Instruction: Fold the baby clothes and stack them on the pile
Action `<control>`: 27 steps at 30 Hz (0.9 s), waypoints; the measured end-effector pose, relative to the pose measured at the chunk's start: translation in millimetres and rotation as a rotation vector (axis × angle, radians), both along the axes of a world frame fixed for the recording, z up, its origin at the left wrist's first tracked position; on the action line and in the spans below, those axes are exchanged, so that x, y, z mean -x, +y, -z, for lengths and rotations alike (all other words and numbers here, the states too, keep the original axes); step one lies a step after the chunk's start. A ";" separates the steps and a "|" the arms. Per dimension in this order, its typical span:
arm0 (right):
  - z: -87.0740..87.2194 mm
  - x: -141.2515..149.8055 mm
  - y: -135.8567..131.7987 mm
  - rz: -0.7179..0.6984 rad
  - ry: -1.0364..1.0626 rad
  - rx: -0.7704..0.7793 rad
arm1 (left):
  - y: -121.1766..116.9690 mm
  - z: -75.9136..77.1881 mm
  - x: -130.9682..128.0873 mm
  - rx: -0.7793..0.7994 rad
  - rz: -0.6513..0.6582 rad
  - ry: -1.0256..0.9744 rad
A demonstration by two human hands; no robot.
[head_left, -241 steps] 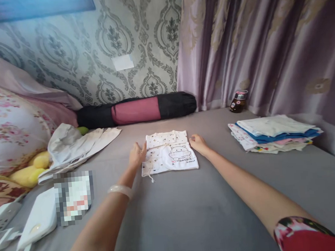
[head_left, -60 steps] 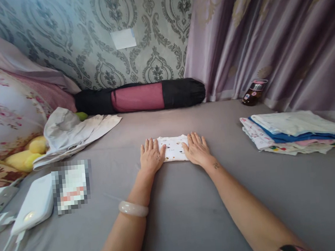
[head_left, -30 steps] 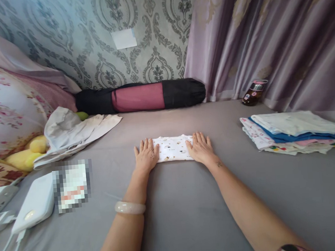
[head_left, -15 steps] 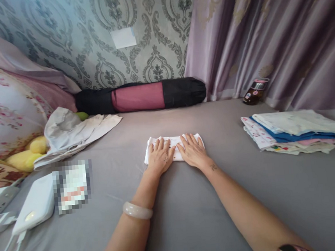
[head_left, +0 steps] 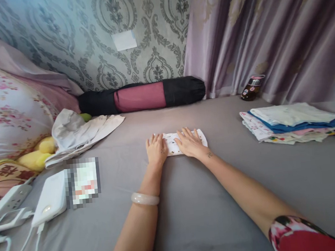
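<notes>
A small folded white cloth point(head_left: 172, 143) with a dotted print lies flat on the grey bed sheet point(head_left: 221, 199), straight ahead of me. My left hand point(head_left: 157, 148) rests palm down at the cloth's left end, fingers stretched forward and covering that edge. On the right part of the cloth, my right hand point(head_left: 190, 141) lies flat with its fingers spread. Neither hand grips anything. What is under the palms is hidden. A pale bangle point(head_left: 145, 198) circles my left forearm.
At right lies a stack of folded cloths point(head_left: 294, 120), with a dark bottle point(head_left: 252, 87) behind it. A black and pink rolled bag point(head_left: 140, 96) lies along the wall. To the left are a grey hat point(head_left: 83, 133), a white power bank point(head_left: 51, 196), cables and a power strip point(head_left: 11, 201).
My left hand has slid to the cloth's left edge, baring more of its middle. The right hand stays on the cloth. The view has shifted slightly.
</notes>
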State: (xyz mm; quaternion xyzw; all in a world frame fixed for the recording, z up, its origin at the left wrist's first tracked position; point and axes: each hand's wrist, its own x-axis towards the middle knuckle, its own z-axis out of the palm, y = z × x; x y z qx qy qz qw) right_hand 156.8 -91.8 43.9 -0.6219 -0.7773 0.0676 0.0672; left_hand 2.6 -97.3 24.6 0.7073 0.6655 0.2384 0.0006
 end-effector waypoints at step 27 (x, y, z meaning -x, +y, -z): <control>13.6 80.3 12.2 -0.135 0.039 -0.020 | 30.0 9.7 42.7 -0.131 -0.275 -0.842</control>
